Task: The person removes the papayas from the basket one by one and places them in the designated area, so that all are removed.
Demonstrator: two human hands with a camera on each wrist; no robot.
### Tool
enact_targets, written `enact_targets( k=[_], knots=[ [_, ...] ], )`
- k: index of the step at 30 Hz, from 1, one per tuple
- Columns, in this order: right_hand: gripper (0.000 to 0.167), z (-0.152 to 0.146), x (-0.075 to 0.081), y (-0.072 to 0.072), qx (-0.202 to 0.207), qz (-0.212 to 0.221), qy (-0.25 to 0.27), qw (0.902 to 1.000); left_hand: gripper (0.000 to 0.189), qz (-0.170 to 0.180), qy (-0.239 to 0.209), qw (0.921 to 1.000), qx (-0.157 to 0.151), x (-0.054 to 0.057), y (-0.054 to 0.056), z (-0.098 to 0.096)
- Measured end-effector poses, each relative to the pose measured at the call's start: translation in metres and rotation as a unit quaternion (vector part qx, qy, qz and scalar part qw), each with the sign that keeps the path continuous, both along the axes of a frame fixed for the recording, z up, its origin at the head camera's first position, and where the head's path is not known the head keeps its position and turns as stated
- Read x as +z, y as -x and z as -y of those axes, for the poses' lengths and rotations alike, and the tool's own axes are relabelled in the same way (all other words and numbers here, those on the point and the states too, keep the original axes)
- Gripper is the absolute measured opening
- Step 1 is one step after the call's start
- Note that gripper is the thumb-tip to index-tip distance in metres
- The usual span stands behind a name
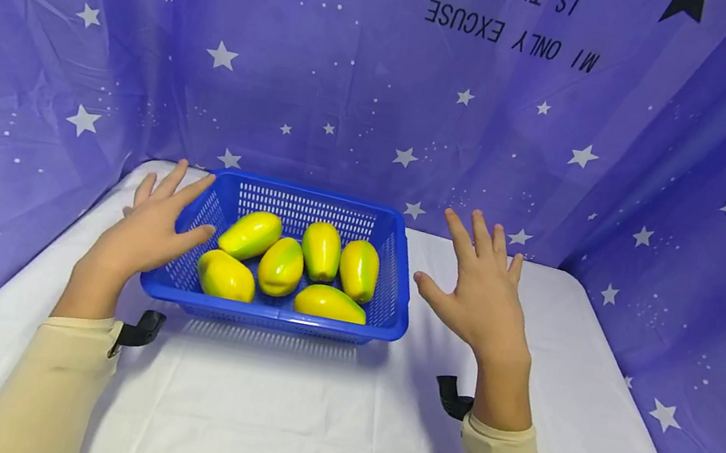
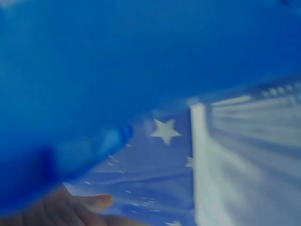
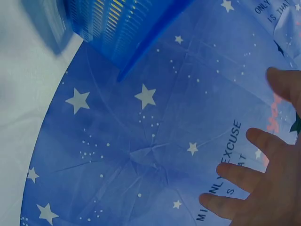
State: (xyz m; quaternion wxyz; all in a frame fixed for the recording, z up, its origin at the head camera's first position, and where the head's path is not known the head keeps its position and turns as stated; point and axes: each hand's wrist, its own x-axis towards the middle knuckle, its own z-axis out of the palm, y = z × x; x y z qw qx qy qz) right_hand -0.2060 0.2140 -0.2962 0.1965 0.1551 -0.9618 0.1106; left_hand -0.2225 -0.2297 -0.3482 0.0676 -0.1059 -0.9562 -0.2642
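A blue plastic basket (image 1: 278, 314) with slotted walls holds several yellow-green mangoes (image 1: 281, 267), lying loose in its bottom. At its left end is my left hand (image 1: 147, 229), fingers spread, thumb and forefinger overlapping the rim in the head view. My right hand (image 1: 484, 292) hovers to the right of the basket, fingers spread, with a gap between it and the rim. In the left wrist view the blurred blue basket (image 2: 141, 56) fills the upper part, partly hiding the left hand. The right wrist view shows the right hand (image 3: 268, 183) apart from the basket (image 3: 117, 28).
A white cloth covers the table (image 1: 272, 413). Purple curtains (image 1: 354, 112) with stars and printed words hang behind the table and along both sides. A black wrist mount (image 1: 142, 329) sticks out from the left sleeve, and another mount (image 1: 452, 398) from the right.
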Motion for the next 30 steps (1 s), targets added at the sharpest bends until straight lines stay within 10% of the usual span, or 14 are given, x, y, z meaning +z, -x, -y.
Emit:
enact_targets(
  k=[7,14,23,30],
  knots=[
    [0.087,0.013,0.002,0.002,0.024,-0.015,-0.011,0.9995,0.083,0.060,-0.130,0.9892,-0.032,-0.018,0.015,0.017],
    [0.086,0.024,0.009,0.009,0.038,-0.028,-0.016,0.9988,0.091,0.126,-0.270,0.9524,-0.065,-0.018,0.022,0.018],
    [0.086,0.036,-0.001,0.020,0.060,0.000,-0.041,0.9973,0.088,0.197,-0.321,0.9244,-0.059,-0.025,0.021,0.016],
    [0.088,0.053,-0.020,0.021,0.092,0.020,-0.056,0.9940,0.088,0.204,-0.306,0.9282,-0.052,-0.034,0.021,0.017]
  ],
)
